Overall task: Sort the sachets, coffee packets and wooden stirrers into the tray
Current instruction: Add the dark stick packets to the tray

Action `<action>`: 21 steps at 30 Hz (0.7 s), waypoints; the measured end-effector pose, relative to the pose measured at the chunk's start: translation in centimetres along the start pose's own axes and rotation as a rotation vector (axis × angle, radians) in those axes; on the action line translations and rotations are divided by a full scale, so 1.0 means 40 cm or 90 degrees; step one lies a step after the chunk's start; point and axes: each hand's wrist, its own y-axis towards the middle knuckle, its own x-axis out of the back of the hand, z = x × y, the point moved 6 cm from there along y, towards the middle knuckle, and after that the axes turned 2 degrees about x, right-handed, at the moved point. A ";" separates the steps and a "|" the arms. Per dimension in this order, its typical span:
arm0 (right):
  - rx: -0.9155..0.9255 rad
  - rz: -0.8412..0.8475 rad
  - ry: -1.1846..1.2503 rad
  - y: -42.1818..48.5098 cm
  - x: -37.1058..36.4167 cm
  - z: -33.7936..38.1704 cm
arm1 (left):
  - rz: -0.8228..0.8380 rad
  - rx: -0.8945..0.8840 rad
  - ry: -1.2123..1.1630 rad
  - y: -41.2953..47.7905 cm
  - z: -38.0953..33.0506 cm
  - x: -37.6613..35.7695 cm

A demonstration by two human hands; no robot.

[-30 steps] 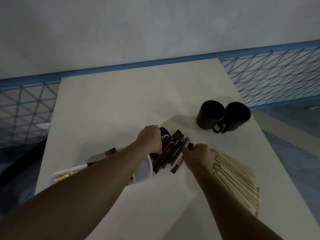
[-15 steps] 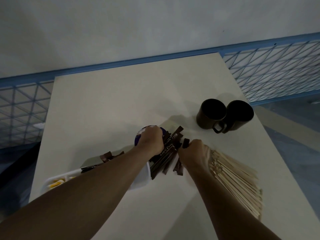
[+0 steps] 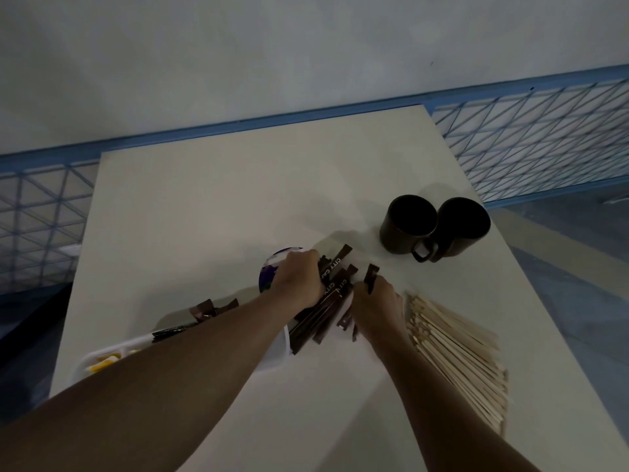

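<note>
Left hand (image 3: 299,279) grips bundled coffee packets (image 3: 325,315); right hand (image 3: 377,306) fingers pinch another. Best to square the ends together before lowering into the tray (image 3: 279,347).

The left forearm (image 3: 170,369) and right forearm (image 3: 442,403) are stretching forward from the lower edge, converging toward the middle. The left hand (image 3: 299,279), knuckles up, is curling its fingers round a bundle of coffee packets (image 3: 323,315). The right hand (image 3: 377,306), just beside it, is pinching a single packet (image 3: 371,275), which is sticking up from its fingers.
</note>
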 end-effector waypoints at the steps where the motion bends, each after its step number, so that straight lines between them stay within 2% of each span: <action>1: -0.001 -0.004 0.010 -0.001 0.000 0.002 | 0.008 0.005 0.006 -0.001 -0.003 0.000; 7: -0.001 0.000 0.061 -0.011 0.013 0.025 | 0.045 0.030 0.073 -0.005 -0.023 0.000; 12: -0.012 0.014 0.185 -0.013 0.010 0.024 | 0.061 0.029 0.021 -0.004 -0.025 -0.010; 21: -0.009 0.020 0.197 -0.024 0.005 0.034 | -0.011 0.076 -0.158 -0.013 -0.018 0.060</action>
